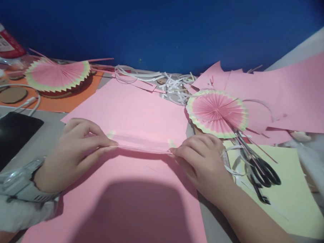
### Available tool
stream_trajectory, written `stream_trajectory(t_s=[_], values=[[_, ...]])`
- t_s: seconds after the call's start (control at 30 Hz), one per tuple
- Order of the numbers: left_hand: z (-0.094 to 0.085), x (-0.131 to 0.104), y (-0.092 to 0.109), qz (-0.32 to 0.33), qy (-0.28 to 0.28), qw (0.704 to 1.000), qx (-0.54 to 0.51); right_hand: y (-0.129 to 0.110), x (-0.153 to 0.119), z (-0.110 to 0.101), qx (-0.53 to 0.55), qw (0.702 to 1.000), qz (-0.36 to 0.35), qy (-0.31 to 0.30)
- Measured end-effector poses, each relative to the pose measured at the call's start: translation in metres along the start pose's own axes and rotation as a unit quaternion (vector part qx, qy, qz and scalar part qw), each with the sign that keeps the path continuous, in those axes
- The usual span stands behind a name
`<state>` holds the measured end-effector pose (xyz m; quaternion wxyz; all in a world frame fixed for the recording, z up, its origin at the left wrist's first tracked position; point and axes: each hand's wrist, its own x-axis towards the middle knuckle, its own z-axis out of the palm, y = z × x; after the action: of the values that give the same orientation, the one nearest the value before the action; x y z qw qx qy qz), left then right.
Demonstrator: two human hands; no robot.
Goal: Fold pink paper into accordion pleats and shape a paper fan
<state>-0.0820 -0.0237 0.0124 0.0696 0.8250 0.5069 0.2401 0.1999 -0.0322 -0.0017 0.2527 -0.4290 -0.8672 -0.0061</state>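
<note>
A narrow folded strip of pink paper [144, 148] with pale green ends is stretched between my two hands. My left hand [83, 146] pinches its left end between thumb and fingers, and my right hand [199, 157] pinches the right end. Beneath the strip lies a large pink sheet [135, 109], which spreads toward me under a dark shadow. To the right of my right hand are black-handled scissors [264, 172], partly covered by a round pleated pink paper fan [217, 111] with a green and white rim.
Another pleated fan [59, 75] rests on orange paper [85, 96] at the left. A black phone-like slab [16, 136] and a white cable [31, 100] lie nearby. White paper strips [177, 84] heap at the back. Yellow-green paper [287, 202] and pink sheets [294, 95] occupy the right.
</note>
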Motion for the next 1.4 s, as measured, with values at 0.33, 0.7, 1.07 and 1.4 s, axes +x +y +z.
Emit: stream_trajectory(t_s=[0.33,0.7,1.07,1.4], values=[[0.018,-0.014,0.023,0.206,0.025,0.97,0.129,-0.032,0.007,0.008,-0.006,0.993,-0.095,-0.069],[0.023,-0.012,0.036,0.21,0.012,0.97,0.119,-0.039,0.006,0.013,0.025,0.996,-0.085,-0.031],[0.019,-0.011,0.026,0.147,-0.009,0.985,0.088,-0.032,0.004,0.007,0.022,0.997,-0.049,-0.049],[0.008,-0.004,0.003,0.18,-0.003,0.973,0.143,-0.006,0.002,0.004,0.026,0.999,0.025,-0.009]])
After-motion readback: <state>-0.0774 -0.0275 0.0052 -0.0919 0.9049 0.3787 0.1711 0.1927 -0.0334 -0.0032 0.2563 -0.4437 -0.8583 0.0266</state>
